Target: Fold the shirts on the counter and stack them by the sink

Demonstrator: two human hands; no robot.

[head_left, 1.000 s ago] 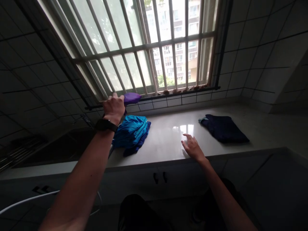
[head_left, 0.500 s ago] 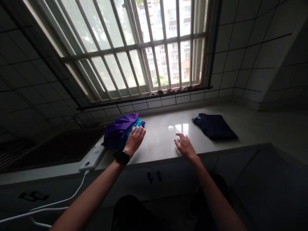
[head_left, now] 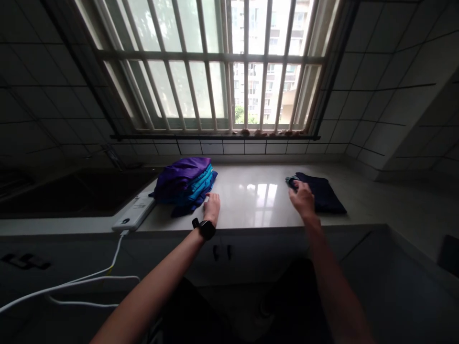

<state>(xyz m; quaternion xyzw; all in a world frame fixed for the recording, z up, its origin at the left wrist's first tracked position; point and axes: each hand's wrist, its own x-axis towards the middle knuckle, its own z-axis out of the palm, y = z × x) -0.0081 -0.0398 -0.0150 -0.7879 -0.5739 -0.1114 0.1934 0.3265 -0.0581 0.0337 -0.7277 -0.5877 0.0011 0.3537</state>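
Observation:
A pile of purple and blue cloth (head_left: pixel 184 181) lies on the left part of the white counter (head_left: pixel 247 205). Just right of its lower edge is my left hand (head_left: pixel 212 208), with a black watch on the wrist; its fingers are apart and nothing is in them. A folded dark navy cloth (head_left: pixel 328 193) lies flat on the right. My right hand (head_left: pixel 303 198) is over its left edge, fingers spread and slightly bent, with no cloth gripped between them. Whether the fingertips touch the cloth cannot be told.
A dark sink (head_left: pixel 79 191) is set in the counter at left. Beside it lies a white power strip (head_left: pixel 134 212) with a white cable (head_left: pixel 116 255) hanging over the front edge. A barred window (head_left: pixel 215 91) stands behind the counter.
My right hand has moved right, from bare counter to the navy cloth. My left hand has come off the purple and blue pile, to its right side. The view has shifted a little.

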